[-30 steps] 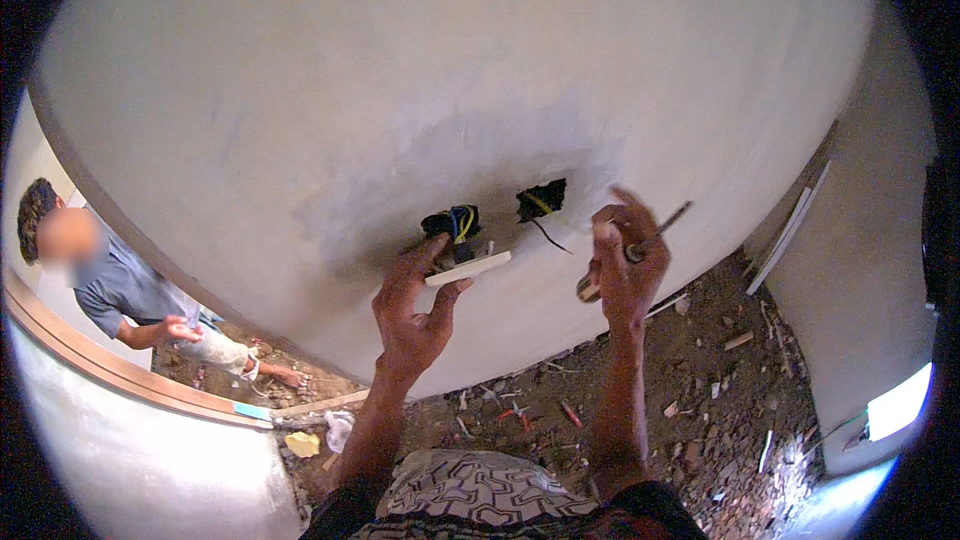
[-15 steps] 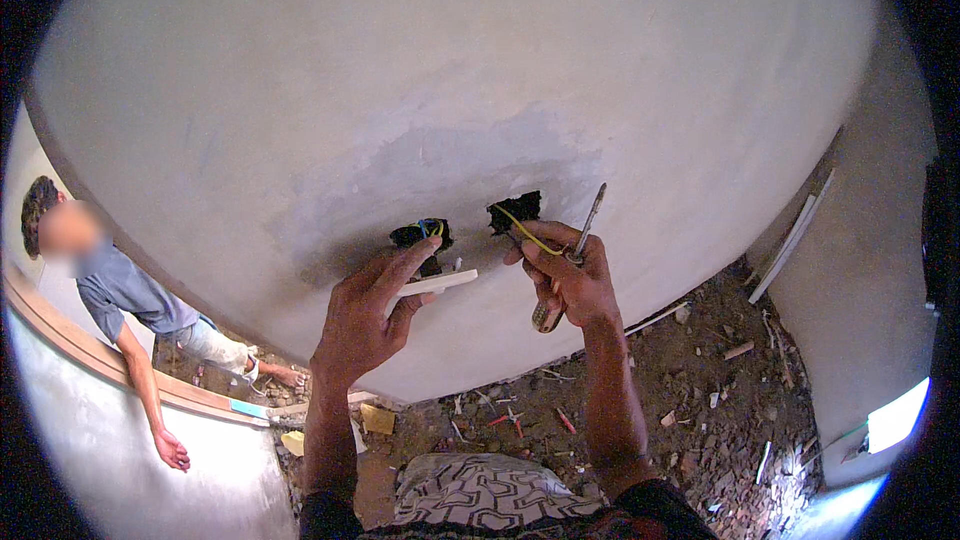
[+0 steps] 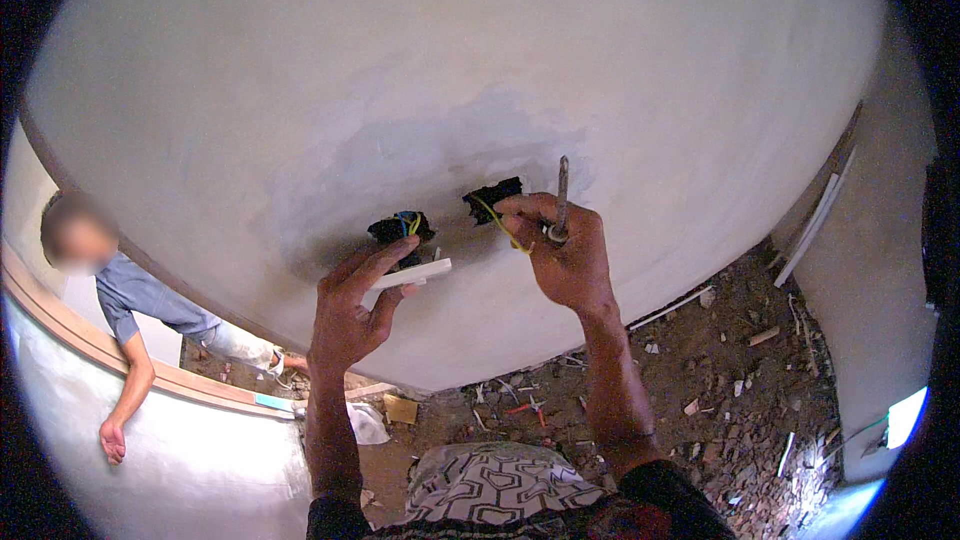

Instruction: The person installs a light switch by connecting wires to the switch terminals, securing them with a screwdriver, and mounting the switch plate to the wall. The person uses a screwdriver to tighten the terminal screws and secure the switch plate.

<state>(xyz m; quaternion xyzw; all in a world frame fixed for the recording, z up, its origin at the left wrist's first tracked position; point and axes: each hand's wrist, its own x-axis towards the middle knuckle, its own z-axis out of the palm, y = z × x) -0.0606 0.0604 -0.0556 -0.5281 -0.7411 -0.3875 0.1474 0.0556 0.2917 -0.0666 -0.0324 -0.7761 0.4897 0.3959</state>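
My left hand (image 3: 345,315) is closed on a white faceplate (image 3: 428,272), pinched between thumb and fingers just below the left wall box (image 3: 383,231). Blue and yellow-green wires (image 3: 412,221) show in that box, behind my fingertips. My right hand (image 3: 575,265) grips a screwdriver (image 3: 563,185) against the palm, its shaft pointing up and its handle hidden. The thumb and forefinger of that hand reach to the edge of the right wall box (image 3: 497,194). A yellow-green wire (image 3: 484,207) loops out of this box and down by those fingers.
Grey patched plaster (image 3: 430,145) surrounds both boxes. Rubble and offcuts (image 3: 720,390) cover the floor, with red-handled pliers (image 3: 537,410) lying there. White conduit (image 3: 808,230) leans at the right wall. To the left, a person (image 3: 150,290) rests an arm over a low ledge (image 3: 210,390).
My right hand has turned, so the screwdriver shaft stands nearly upright and its handle is now hidden. Its fingertips are closer to the right box. The left hand still holds the faceplate.
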